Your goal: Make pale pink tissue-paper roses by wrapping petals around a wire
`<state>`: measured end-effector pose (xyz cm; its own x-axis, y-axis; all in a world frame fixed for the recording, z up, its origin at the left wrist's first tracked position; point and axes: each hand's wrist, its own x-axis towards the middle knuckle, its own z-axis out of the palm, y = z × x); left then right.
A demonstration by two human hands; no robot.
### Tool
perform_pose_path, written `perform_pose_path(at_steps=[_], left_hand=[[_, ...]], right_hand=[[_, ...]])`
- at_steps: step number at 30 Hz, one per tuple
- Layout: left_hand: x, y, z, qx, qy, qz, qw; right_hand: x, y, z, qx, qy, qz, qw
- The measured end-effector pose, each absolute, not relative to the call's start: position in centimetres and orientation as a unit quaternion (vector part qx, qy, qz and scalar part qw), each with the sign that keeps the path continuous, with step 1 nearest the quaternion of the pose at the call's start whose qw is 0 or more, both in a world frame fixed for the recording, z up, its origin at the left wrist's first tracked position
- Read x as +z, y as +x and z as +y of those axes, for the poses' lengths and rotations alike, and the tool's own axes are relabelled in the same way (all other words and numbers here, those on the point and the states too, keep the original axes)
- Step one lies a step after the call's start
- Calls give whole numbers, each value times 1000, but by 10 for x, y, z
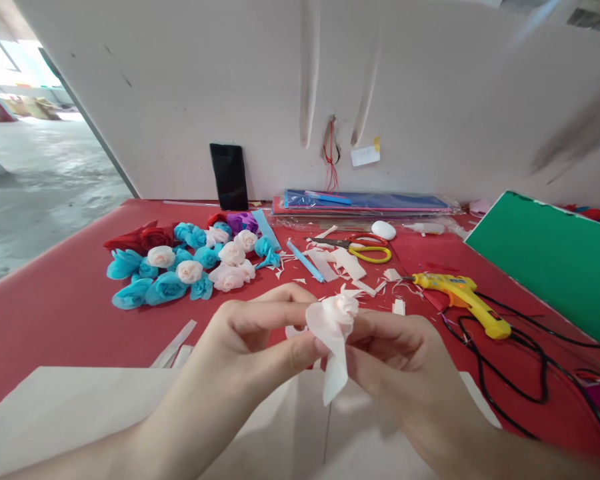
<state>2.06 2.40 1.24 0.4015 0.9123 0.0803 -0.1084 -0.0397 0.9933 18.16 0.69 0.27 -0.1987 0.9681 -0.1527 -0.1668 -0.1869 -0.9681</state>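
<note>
Both my hands hold a pale pink paper rose (336, 320) in front of me, above the red table. My left hand (250, 347) pinches its left side with thumb and fingers closed. My right hand (405, 367) grips it from the right, fingers curled round the base. A loose strip of the pink paper hangs down below the rose. The yellow glue gun (463, 295) lies to the right of my hands.
A pile of blue, pink, red and purple paper roses (190, 263) lies at the left. Yellow-handled scissors (365, 250), paper scraps, a blue stick (305, 261), a black phone (229, 177), packed paper sheets (365, 201), a green board (550, 257) and black cables (520, 360) surround them.
</note>
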Motion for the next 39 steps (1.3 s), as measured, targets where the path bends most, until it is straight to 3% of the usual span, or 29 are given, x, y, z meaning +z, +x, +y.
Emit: perform_pose_path(at_steps=[16,39], left_hand=[[18,21,23,473,655,390,441],[16,23,23,488,670,390,401]], right_hand=[[0,180,6,554,-427,-510,501],[9,180,2,468,-434,-578,509]])
